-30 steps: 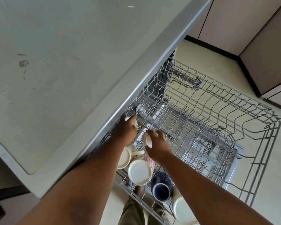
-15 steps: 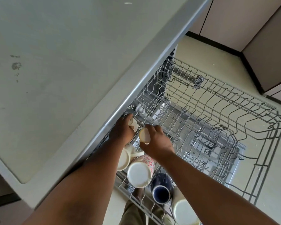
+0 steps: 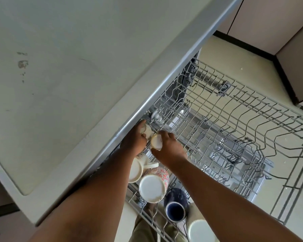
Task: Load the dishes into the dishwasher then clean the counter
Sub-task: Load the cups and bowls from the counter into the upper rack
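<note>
The grey counter [image 3: 63, 81] fills the left of the view, with a small brown stain [image 3: 22, 64] on it well left of the dishwasher rack [image 3: 234, 137], which is pulled out from under the counter's front edge. At the rack's inner corner, just beneath that edge, the left hand [image 3: 134, 138] has its fingers curled round a small cream cup [image 3: 147, 131], which shows just past the fingertips and lies against the wire. Just right of it, the right hand [image 3: 168, 149] grips a second small cream cup [image 3: 156, 142] between thumb and curled fingers; this one faces the camera and almost touches the first cup. Nearer the camera along the rack's near side, a cream mug [image 3: 137, 167] lies under the left wrist, then a floral mug [image 3: 154, 185], a dark blue mug [image 3: 176, 205] and a white mug [image 3: 199, 227] partly under the right forearm, all upside down. The rest of the rack to the right holds bare tines.
</note>
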`<act>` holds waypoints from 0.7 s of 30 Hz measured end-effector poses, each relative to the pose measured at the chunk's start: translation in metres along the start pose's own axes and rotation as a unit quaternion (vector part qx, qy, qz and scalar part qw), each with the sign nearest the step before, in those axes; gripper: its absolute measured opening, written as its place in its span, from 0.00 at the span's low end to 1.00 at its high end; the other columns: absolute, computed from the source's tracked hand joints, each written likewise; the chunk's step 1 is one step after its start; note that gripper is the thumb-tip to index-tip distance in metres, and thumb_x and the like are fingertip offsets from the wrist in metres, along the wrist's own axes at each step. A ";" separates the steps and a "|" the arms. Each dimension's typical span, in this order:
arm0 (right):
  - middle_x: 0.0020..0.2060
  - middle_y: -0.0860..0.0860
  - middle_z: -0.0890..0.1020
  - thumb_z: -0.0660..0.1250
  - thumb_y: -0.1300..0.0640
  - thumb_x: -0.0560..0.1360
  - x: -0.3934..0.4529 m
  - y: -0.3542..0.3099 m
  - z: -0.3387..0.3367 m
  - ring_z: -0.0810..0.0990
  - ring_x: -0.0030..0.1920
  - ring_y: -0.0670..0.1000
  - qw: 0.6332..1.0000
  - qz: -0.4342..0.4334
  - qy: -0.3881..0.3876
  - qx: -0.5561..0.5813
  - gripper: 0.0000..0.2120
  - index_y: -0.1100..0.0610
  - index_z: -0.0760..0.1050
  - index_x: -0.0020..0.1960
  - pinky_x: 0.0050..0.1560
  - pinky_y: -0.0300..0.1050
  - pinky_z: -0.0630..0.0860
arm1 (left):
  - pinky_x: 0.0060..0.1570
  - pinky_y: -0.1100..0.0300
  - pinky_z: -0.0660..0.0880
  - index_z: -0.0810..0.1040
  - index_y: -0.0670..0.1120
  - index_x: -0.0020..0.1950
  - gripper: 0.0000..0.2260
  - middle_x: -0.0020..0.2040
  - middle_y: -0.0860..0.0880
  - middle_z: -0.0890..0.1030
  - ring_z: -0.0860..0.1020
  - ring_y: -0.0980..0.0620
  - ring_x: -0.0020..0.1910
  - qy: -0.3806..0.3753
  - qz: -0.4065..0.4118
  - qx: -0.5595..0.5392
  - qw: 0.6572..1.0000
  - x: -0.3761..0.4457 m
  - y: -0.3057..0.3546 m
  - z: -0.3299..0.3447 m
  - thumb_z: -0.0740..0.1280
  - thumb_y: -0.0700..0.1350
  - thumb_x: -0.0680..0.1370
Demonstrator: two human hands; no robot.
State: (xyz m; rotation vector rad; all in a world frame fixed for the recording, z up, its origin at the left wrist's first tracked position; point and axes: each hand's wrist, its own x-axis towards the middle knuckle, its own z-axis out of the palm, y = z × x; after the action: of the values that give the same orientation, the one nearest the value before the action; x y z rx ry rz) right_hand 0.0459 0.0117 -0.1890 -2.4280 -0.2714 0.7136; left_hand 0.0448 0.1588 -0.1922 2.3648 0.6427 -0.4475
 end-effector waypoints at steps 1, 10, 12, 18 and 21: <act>0.65 0.55 0.70 0.70 0.47 0.74 0.000 0.000 0.002 0.79 0.56 0.58 1.000 0.008 -0.003 -0.005 0.32 0.50 0.60 0.72 0.51 0.54 0.80 | 0.62 0.50 0.73 0.60 0.58 0.76 0.29 0.72 0.49 0.68 0.72 0.47 0.67 0.001 -0.001 0.000 1.000 0.000 0.000 0.000 0.60 0.37 0.79; 0.64 0.54 0.66 0.68 0.44 0.75 0.004 -0.003 0.012 0.80 0.54 0.60 0.998 0.016 -0.011 -0.055 0.32 0.52 0.56 0.72 0.50 0.57 0.81 | 0.63 0.53 0.71 0.59 0.60 0.77 0.34 0.72 0.47 0.67 0.71 0.46 0.67 -0.030 -0.016 -0.013 0.999 0.000 0.003 -0.005 0.59 0.35 0.75; 0.64 0.54 0.65 0.67 0.43 0.75 0.004 -0.005 0.013 0.80 0.55 0.61 0.997 0.018 -0.012 -0.068 0.32 0.51 0.56 0.72 0.50 0.58 0.80 | 0.63 0.51 0.71 0.57 0.60 0.77 0.35 0.73 0.47 0.66 0.70 0.45 0.68 -0.036 -0.025 -0.006 0.999 0.000 0.005 -0.006 0.59 0.35 0.75; 0.69 0.55 0.60 0.70 0.44 0.74 0.011 -0.008 0.009 0.78 0.59 0.63 0.997 0.025 -0.045 -0.062 0.36 0.51 0.55 0.74 0.54 0.58 0.78 | 0.60 0.52 0.73 0.52 0.58 0.79 0.36 0.75 0.47 0.64 0.70 0.45 0.68 -0.048 -0.027 0.021 0.998 -0.001 0.009 -0.005 0.60 0.35 0.75; 0.68 0.55 0.61 0.71 0.46 0.74 0.017 -0.010 0.007 0.78 0.59 0.63 0.996 0.011 -0.063 -0.068 0.37 0.52 0.54 0.75 0.54 0.58 0.78 | 0.62 0.52 0.72 0.52 0.58 0.79 0.36 0.74 0.46 0.64 0.69 0.45 0.69 -0.047 -0.033 0.025 0.998 -0.001 0.008 -0.005 0.60 0.34 0.75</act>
State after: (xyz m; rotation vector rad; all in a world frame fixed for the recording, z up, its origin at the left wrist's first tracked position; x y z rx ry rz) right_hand 0.0562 0.0296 -0.1954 -2.5206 -0.3527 0.8861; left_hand 0.0491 0.1558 -0.1840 2.3597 0.6738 -0.6052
